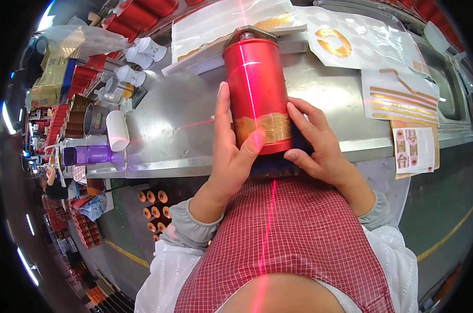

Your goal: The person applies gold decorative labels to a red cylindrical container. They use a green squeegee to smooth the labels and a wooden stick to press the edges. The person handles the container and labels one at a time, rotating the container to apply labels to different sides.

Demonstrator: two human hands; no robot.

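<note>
A glossy red cylinder [257,83] lies lengthwise in front of me, tilted slightly, with a hexagonal metal end piece [249,34] at its far end. Round its near part runs a gold patterned band [276,128]. My left hand [230,154] lies along the cylinder's left side, its thumb pressed on the band. From the right, my right hand [320,143] holds the lower side, fingers curved along it and thumb close to the near rim. Between them my hands grip the cylinder. A bright red laser line runs down it, with a short cross line near the top.
Beneath is a metal worktop [168,112]. A white sheet with a gold ring [334,43] and gold strips [403,106] lie at right, near a sink [453,86]. White bottles [152,48], a paper roll [118,130] and a purple container [87,155] stand left.
</note>
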